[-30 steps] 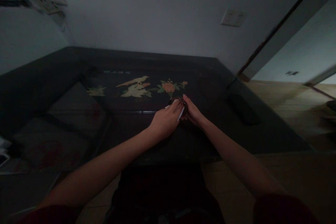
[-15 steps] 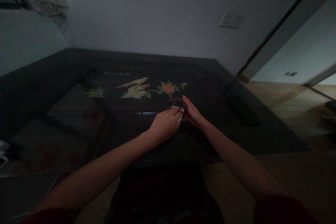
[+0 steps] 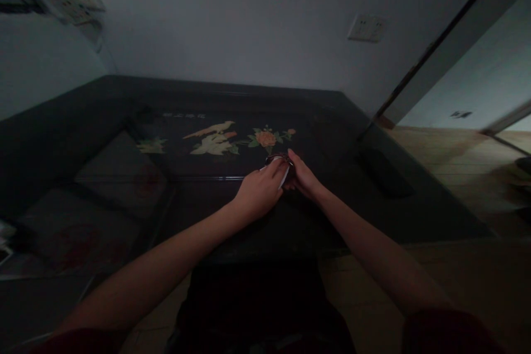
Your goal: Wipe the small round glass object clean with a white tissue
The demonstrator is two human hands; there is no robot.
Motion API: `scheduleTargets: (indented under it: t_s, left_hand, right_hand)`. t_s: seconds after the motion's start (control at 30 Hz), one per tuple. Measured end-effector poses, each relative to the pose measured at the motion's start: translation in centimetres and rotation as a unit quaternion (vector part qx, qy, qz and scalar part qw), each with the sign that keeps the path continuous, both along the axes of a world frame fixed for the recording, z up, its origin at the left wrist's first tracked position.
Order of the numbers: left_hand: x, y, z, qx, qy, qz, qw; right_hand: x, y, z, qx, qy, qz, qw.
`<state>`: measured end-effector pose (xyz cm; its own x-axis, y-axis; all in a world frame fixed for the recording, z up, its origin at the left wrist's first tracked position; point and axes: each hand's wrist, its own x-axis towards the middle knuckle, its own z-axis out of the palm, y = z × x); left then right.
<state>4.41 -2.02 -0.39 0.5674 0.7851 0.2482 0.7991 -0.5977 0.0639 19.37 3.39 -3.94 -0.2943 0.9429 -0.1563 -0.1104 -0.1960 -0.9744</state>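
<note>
What looks like a pair of dark-rimmed glasses (image 3: 270,159) is held low over the dark table, just in front of its painted flower. My right hand (image 3: 306,178) is closed around the right side of them, thumb on top. In my left hand (image 3: 260,189) a small white cloth (image 3: 284,176) is pinched between the fingers and pressed against the lens area. The fingers cover most of the glasses, and the dim light blurs their finer details.
The dark glossy table (image 3: 265,232) bears a bird-and-flower picture (image 3: 213,141). A dark oblong case (image 3: 385,173) lies to the right. White wall sockets (image 3: 367,28) are behind, and a white item (image 3: 6,238) sits at the far left edge.
My left fingers and the white cloth have shifted slightly up and further over the glasses, covering more of them. My right hand stays nearly in place.
</note>
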Motion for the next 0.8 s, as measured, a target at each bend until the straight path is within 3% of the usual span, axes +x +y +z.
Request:
scheduleTargets:
  t_s: [0.33,0.57,0.8]
  left_hand:
    - [-0.03,-0.57,0.56,0.032,0.045,0.007,0.998]
    - [-0.06,-0.31,-0.08,-0.017,-0.031,-0.046,0.998]
    - [0.02,0.03,0.05,0.015,-0.032,-0.041,0.999]
  right_hand:
    - [0.10,0.09,-0.45,0.037,-0.023,0.008,0.999]
    - [0.13,-0.28,0.04,0.035,-0.018,0.005,0.999]
    - [0.11,0.01,-0.21,0.029,-0.004,0.012,0.999]
